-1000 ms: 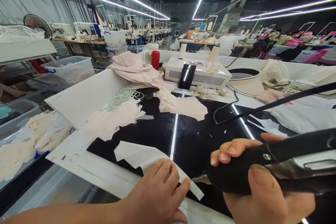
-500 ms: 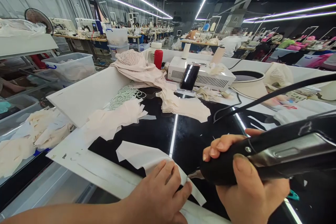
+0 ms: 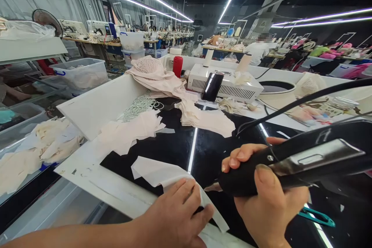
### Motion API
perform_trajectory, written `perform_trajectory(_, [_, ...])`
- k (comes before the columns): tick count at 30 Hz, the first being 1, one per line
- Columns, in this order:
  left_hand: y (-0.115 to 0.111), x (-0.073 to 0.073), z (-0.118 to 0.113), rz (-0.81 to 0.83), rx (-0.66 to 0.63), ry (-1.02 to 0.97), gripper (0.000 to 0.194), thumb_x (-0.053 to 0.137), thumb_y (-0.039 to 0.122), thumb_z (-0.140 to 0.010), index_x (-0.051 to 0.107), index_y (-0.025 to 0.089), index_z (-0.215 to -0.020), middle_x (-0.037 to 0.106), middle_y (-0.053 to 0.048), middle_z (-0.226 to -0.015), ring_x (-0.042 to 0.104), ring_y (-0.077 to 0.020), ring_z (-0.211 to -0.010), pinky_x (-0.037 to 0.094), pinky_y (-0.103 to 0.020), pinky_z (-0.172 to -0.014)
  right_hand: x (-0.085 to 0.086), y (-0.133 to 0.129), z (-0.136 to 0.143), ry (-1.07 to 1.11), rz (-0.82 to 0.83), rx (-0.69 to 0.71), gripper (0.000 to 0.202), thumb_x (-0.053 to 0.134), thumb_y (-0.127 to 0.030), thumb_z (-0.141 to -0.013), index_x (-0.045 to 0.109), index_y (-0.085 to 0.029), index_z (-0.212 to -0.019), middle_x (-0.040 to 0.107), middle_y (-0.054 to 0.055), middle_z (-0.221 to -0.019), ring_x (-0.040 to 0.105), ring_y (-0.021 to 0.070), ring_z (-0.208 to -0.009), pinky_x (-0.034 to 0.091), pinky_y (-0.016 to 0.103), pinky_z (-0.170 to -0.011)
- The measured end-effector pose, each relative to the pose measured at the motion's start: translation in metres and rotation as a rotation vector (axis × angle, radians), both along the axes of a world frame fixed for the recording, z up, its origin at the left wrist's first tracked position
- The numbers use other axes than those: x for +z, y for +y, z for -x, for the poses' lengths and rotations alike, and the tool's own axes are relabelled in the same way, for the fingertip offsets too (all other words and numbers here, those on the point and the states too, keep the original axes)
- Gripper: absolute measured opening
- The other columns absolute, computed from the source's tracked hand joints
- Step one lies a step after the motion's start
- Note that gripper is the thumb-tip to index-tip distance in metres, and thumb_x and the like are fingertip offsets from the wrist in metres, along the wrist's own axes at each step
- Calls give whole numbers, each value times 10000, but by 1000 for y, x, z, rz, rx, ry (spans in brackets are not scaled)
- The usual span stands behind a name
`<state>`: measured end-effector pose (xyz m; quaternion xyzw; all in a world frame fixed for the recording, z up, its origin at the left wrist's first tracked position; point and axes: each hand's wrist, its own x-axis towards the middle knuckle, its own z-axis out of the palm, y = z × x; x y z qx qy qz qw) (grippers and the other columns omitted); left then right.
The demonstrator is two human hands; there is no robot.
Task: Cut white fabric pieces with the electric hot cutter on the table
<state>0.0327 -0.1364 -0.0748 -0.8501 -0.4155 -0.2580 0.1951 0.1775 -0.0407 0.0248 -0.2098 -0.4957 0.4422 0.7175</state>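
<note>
My left hand (image 3: 183,211) presses with curled fingers on a pale fabric piece (image 3: 158,170), gripping it near its right edge. The piece lies on the glossy black work surface (image 3: 216,155), with a narrow end trailing toward me past my fingers. In my right hand (image 3: 269,193) is a black corded hand tool (image 3: 308,159) with a silver lever; my fingers wrap around its body, thumb on the near side. Its thin metal tip (image 3: 213,187) is close beside the fabric edge, though I cannot tell whether it touches. Beneath the tool lies a teal clip (image 3: 318,217).
Stacked fabric pieces (image 3: 207,118) lie ahead, others (image 3: 130,130) at left by green cord (image 3: 142,106). Behind stand a phone (image 3: 212,86), a white vented box (image 3: 193,75) and a red bottle (image 3: 177,66). A thick black cable (image 3: 308,99) arches at right.
My right hand and the tool have moved slightly left and away from me along the fabric edge, uncovering more of the teal clip. My left hand stays on the fabric.
</note>
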Motion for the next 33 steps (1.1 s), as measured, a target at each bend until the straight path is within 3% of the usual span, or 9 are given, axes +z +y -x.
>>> perform_trajectory(7, [1,-8,0,-19,-14,-12,775,674,797,-967,628,154,-1399,674,-163,-1225,651,-340,-1174,560,-493,-1088,-6,1,4,-27,9,29,350,846,-275,-896,643,-257,-1181,707,-33,-799,660,161,-593,617,310,-510])
perform_trajectory(13, [-2,9,11,109,-19,-32,729,700,731,-991,587,183,-1459,717,-115,-1245,683,-271,-1221,560,-422,-1134,-6,-2,2,-32,10,21,360,856,-294,-888,642,-261,-1175,706,-36,-794,660,166,-590,618,322,-516])
perform_trajectory(17, [-5,17,17,173,34,9,837,881,699,-853,606,131,-1403,721,-130,-1270,686,-274,-1225,559,-395,-1147,-4,-5,1,-41,20,-1,392,875,-298,-859,650,-266,-1178,712,-30,-785,659,181,-601,617,340,-526])
perform_trajectory(26, [-5,9,16,199,42,-28,841,880,740,-817,607,174,-1377,700,-126,-1313,682,-286,-1254,547,-451,-1175,5,-2,5,-15,26,-7,384,870,-276,-798,657,-260,-1118,704,-32,-735,626,191,-579,574,331,-484])
perform_trajectory(33, [-4,7,14,180,47,-21,834,835,762,-854,600,167,-1388,699,-135,-1322,678,-287,-1269,540,-445,-1176,2,2,10,-17,12,13,390,876,-297,-814,651,-249,-1128,702,-33,-743,629,179,-591,589,320,-496])
